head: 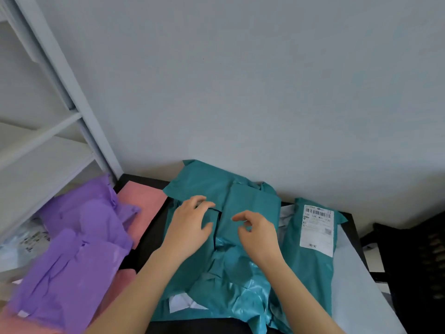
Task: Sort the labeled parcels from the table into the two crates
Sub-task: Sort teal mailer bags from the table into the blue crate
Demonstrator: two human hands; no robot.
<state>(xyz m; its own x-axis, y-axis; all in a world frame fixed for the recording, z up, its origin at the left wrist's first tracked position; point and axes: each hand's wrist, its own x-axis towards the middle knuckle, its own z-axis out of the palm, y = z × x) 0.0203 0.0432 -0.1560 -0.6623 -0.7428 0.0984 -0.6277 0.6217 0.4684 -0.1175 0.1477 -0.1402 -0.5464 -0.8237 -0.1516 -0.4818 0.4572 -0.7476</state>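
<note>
**Pale wall, dark table: soft teal mailers under both hands**

Grey-white wall [265, 80] backs a dark table [154, 227], with white shelving [48, 141] to the left. At the table's centre lies a heap of teal parcels [240, 261], thin plastic mailers that are creased, glossy where they catch light, and folded over one another. The left hand [190, 225] rests on the heap with fairly straight fingers. The right hand [257, 232] hangs just above it, fingers loosely curled and holding nothing.

Just beside the heap, to the right, a labelled teal parcel [313, 237] lies face up, its white label [317, 230] flat and barcoded. Purple parcels [79, 249] sprawl to the left over pink parcels [144, 201].

These bags look light, limp and slick. They would likely sag and slide from a flat palm, so pinching a folded edge or gathering a corner seems surer. The overlapping flaps may drag a neighbour along. No crate shows plainly.
</note>
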